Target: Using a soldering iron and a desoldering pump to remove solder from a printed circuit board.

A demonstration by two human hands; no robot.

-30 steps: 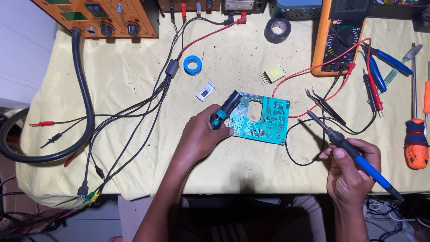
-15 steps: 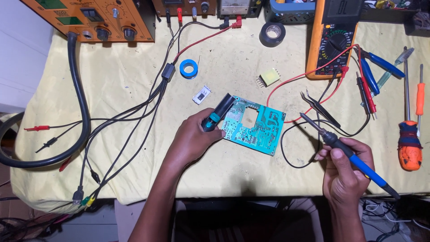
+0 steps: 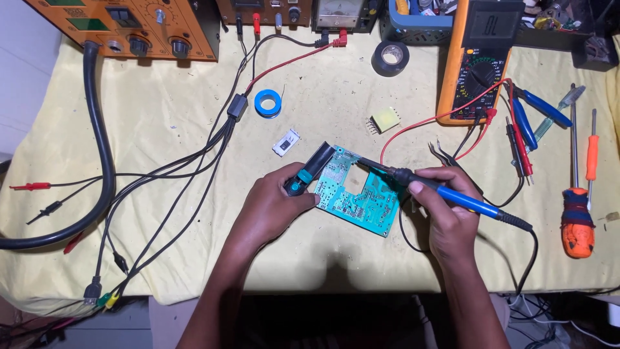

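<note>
Yellow cloth (image 3: 161, 129) covers the bench, cluttered with leads and meters. Green circuit board (image 3: 358, 194) lies near the front edge, solder side up. Left hand (image 3: 271, 207) closed around a black-and-teal desoldering pump (image 3: 310, 169), pressing the board's left edge, likely to steady it. Right hand (image 3: 449, 216) grips a blue-handled soldering iron (image 3: 445, 192) pen-style, tip over the board's upper edge. Multimeter (image 3: 481, 61) behind
</note>
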